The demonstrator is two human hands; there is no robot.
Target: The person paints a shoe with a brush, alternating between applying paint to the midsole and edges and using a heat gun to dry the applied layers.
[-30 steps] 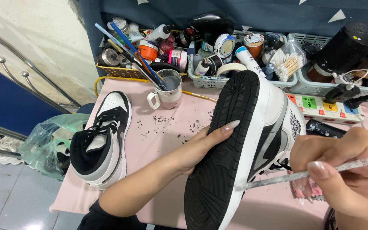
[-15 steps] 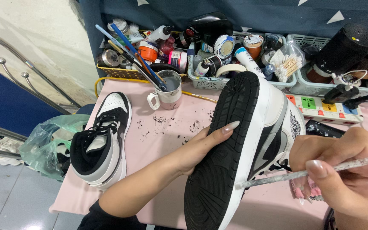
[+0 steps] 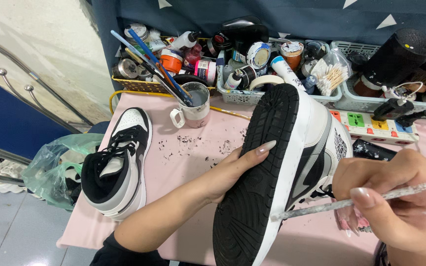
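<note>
The left hand [image 3: 237, 167] gripped the shoe [image 3: 277, 172] from beneath, fingers spread over the black sole, tipping it on edge above the pink table [image 3: 183, 162] so the white side rim faced the worker; the right hand [image 3: 400, 202] was closed around a thin brush [image 3: 341, 203], its tip touching that rim; the matching second shoe [image 3: 117, 165] stood upright at the left, well apart; a mug [image 3: 193, 106] of brushes sat near the baskets [image 3: 292, 96] of paint pots behind.

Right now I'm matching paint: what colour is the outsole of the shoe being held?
Black, with a white midsole edge; the outsole shows best in the head view, steadied by the left hand.
</note>
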